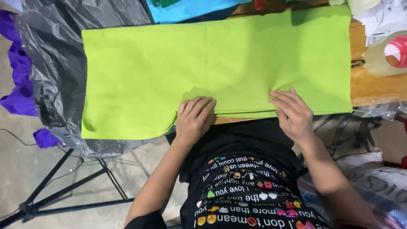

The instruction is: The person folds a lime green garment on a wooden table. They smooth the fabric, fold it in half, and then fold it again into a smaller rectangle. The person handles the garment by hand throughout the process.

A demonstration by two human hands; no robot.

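Note:
A large lime-green cloth (203,63) lies flat and folded across a wooden table (373,87), its left part hanging over a grey plastic sheet. My left hand (194,118) rests palm down on the cloth's near edge, fingers together. My right hand (292,112) presses flat on the near edge further right, fingers slightly spread over the layered hem. Neither hand grips anything.
A roll of clear tape (388,53) sits at the table's right end, with papers behind it. Blue fabric (186,9) lies beyond the green cloth. Grey plastic sheeting (51,63) and purple fabric (17,80) drape at left. A black tripod stand (63,186) stands on the floor.

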